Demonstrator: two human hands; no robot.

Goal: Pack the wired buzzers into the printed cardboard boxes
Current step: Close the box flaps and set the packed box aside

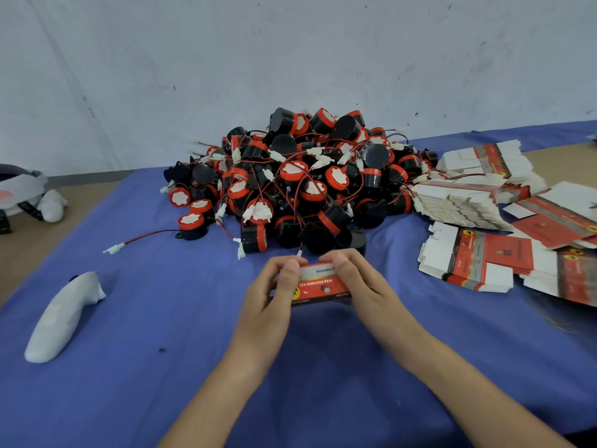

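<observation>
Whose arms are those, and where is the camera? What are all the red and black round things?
There is no machine here. The arms belong to a person who wears the camera on their head, so you look down as they do. The left hand and the right hand grip one small printed box between them. Behind it lies a pile of buzzers, round, black and red, with thin wires. To the right lie stacks of flat boxes, not yet folded. Everything rests on a blue cloth. The white thing on the left I cannot name.
</observation>
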